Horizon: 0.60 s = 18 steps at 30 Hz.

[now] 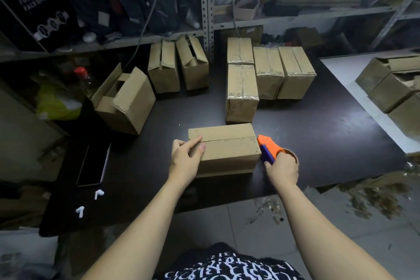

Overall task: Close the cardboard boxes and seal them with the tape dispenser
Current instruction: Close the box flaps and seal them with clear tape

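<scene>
A closed cardboard box [229, 150] lies on the dark table [318, 143] in front of me, its top flaps meeting in a seam. My left hand [185, 159] grips the box's left end, thumb and fingers over the top edge. My right hand [283, 169] holds an orange and blue tape dispenser [269, 146] whose nose touches the box's right top edge. Several taped boxes [268, 73] stand behind it. Three untaped boxes [127, 100] with loose flaps stand at the back left.
Metal shelving [206, 7] full of goods runs along the back. More cardboard boxes [393, 88] sit on a white surface at the right. A black tray [94, 163] lies at the table's left. A red-capped bottle [85, 79] stands beyond the left edge.
</scene>
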Motion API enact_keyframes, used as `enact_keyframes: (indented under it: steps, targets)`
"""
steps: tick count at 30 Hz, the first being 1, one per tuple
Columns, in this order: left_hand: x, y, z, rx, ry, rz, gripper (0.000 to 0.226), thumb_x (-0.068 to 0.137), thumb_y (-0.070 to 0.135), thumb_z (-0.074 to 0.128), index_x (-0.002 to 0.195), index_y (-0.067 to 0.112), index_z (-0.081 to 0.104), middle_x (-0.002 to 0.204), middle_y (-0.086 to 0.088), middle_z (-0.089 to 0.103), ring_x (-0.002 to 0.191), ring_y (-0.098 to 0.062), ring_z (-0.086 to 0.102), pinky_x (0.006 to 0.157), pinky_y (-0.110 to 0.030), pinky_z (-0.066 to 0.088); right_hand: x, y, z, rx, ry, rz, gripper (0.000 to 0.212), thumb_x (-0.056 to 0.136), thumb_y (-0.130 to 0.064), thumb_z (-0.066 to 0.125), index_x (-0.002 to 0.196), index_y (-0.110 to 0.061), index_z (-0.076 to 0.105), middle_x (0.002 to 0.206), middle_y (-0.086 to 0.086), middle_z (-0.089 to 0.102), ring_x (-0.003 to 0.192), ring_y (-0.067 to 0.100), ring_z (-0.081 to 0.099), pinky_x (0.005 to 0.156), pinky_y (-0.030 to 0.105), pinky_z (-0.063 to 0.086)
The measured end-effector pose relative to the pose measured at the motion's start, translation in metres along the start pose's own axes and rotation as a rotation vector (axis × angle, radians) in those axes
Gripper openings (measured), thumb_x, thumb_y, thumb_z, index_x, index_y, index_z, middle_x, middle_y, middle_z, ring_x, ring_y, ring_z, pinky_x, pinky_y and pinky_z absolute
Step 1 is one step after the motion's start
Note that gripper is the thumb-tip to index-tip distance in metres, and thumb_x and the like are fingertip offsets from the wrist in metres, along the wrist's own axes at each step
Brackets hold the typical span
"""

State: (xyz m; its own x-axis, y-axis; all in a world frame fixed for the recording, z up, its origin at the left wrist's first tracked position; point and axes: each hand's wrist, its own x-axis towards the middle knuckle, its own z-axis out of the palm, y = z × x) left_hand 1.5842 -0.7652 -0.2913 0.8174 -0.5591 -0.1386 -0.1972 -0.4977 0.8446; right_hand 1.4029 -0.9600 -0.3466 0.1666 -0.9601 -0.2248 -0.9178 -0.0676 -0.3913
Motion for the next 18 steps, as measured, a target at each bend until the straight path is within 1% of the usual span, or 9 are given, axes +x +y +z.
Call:
enact_keyframes:
  steps: [2, 4, 6, 8, 10, 13, 15, 16, 18]
  targets:
    - [0.001, -0.001, -0.002, 0.035, 0.001, 0.019, 0.037, 0.100, 0.048, 0.063, 0.135, 0.040, 0.066, 0.111, 0.004, 0.044, 0.100, -0.008, 0.054, 0.078, -0.017, 0.044, 0.001, 0.001, 0.000, -0.072, -0.050, 0.003, 0.037, 0.095, -0.028, 0.076, 0.123, -0.009, 0.062, 0.108, 0.012, 0.066, 0.097, 0.030, 0.066, 0.081, 0.039, 0.058]
    - [0.002, 0.000, -0.003, 0.105, 0.000, 0.039, 0.038, 0.100, 0.050, 0.061, 0.136, 0.040, 0.065, 0.116, 0.004, 0.042, 0.106, -0.014, 0.054, 0.090, -0.031, 0.051, -0.001, -0.001, -0.004, -0.062, -0.038, -0.024, 0.037, 0.098, -0.030, 0.071, 0.125, -0.007, 0.061, 0.115, 0.015, 0.068, 0.106, 0.035, 0.067, 0.088, 0.044, 0.059]
    - [0.003, 0.005, -0.005, 0.193, 0.010, 0.064, 0.040, 0.099, 0.049, 0.061, 0.137, 0.039, 0.063, 0.124, 0.004, 0.038, 0.116, -0.018, 0.051, 0.100, -0.041, 0.051, -0.006, -0.004, -0.014, 0.044, 0.013, -0.047, 0.038, 0.101, -0.031, 0.067, 0.128, -0.006, 0.056, 0.123, 0.018, 0.066, 0.112, 0.038, 0.065, 0.088, 0.044, 0.056]
    - [0.004, 0.014, -0.009, 0.284, 0.026, 0.100, 0.043, 0.098, 0.047, 0.064, 0.140, 0.037, 0.061, 0.133, 0.002, 0.034, 0.127, -0.021, 0.045, 0.106, -0.045, 0.049, -0.013, -0.010, -0.030, 0.187, 0.057, -0.080, 0.038, 0.104, -0.030, 0.063, 0.132, -0.007, 0.051, 0.129, 0.019, 0.063, 0.115, 0.039, 0.063, 0.083, 0.036, 0.048]
    - [0.005, 0.025, -0.014, 0.384, 0.033, 0.180, 0.049, 0.096, 0.041, 0.068, 0.144, 0.035, 0.058, 0.142, 0.000, 0.033, 0.134, -0.021, 0.039, 0.111, -0.046, 0.044, -0.022, -0.016, -0.046, 0.345, 0.126, -0.179, 0.035, 0.105, -0.031, 0.061, 0.130, -0.009, 0.051, 0.124, 0.016, 0.064, 0.107, 0.035, 0.064, 0.080, 0.031, 0.043]
    - [0.010, 0.052, -0.021, 0.393, 0.020, 0.336, 0.050, 0.096, 0.032, 0.069, 0.145, 0.030, 0.058, 0.153, 0.006, 0.037, 0.141, -0.016, 0.035, 0.114, -0.046, 0.033, -0.040, -0.027, -0.069, 0.628, 0.259, -0.288, 0.028, 0.100, -0.032, 0.066, 0.119, -0.013, 0.056, 0.103, 0.003, 0.067, 0.085, 0.019, 0.064, 0.072, 0.032, 0.051]
    - [0.012, 0.080, -0.023, 0.249, -0.018, 0.399, 0.040, 0.101, 0.029, 0.063, 0.141, 0.029, 0.061, 0.149, 0.012, 0.047, 0.139, -0.009, 0.040, 0.117, -0.045, 0.032, -0.052, -0.037, -0.084, 0.773, 0.286, -0.337, 0.030, 0.092, -0.030, 0.077, 0.112, -0.014, 0.060, 0.092, -0.004, 0.066, 0.077, 0.007, 0.062, 0.067, 0.025, 0.054]
    - [0.012, 0.096, -0.023, 0.142, -0.050, 0.419, 0.036, 0.103, 0.028, 0.061, 0.138, 0.028, 0.064, 0.143, 0.014, 0.053, 0.134, -0.005, 0.046, 0.117, -0.042, 0.037, -0.057, -0.041, -0.090, 0.825, 0.279, -0.376, 0.034, 0.087, -0.029, 0.083, 0.108, -0.015, 0.061, 0.088, -0.006, 0.066, 0.073, 0.005, 0.062, 0.065, 0.019, 0.053]
    - [0.008, 0.131, -0.026, -0.087, -0.136, 0.425, 0.031, 0.105, 0.026, 0.060, 0.134, 0.025, 0.067, 0.131, 0.014, 0.064, 0.122, 0.003, 0.057, 0.104, -0.026, 0.049, -0.063, -0.046, -0.099, 0.874, 0.251, -0.478, 0.041, 0.078, -0.028, 0.092, 0.100, -0.015, 0.061, 0.082, -0.006, 0.066, 0.068, 0.005, 0.061, 0.061, 0.013, 0.048]
